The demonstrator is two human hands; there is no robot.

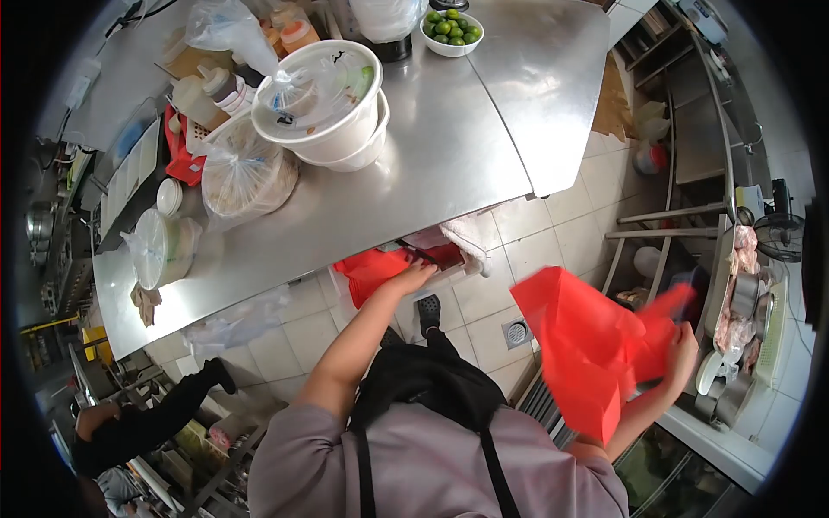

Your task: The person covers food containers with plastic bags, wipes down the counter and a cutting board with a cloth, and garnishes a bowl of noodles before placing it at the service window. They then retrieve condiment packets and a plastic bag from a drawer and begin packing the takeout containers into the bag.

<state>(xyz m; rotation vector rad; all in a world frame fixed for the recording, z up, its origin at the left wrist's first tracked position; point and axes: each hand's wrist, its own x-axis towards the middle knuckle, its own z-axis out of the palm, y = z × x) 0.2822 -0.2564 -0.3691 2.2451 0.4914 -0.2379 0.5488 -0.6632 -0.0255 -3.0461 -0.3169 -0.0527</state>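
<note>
My right hand is closed on a red bag that looks like thin fabric. The bag hangs loose and creased over the floor to my right, partly blurred by motion. My left hand reaches to an open drawer or bin under the steel table's front edge. Its fingers look stretched out, with the tips partly hidden. More red material lies beside that hand, spilling over the front. A whitish cloth hangs at the right end.
The steel table holds stacked white tubs, a bagged container, and a bowl of green limes. Right stands a counter with pots. A floor drain lies near my feet. Another person's leg shows lower left.
</note>
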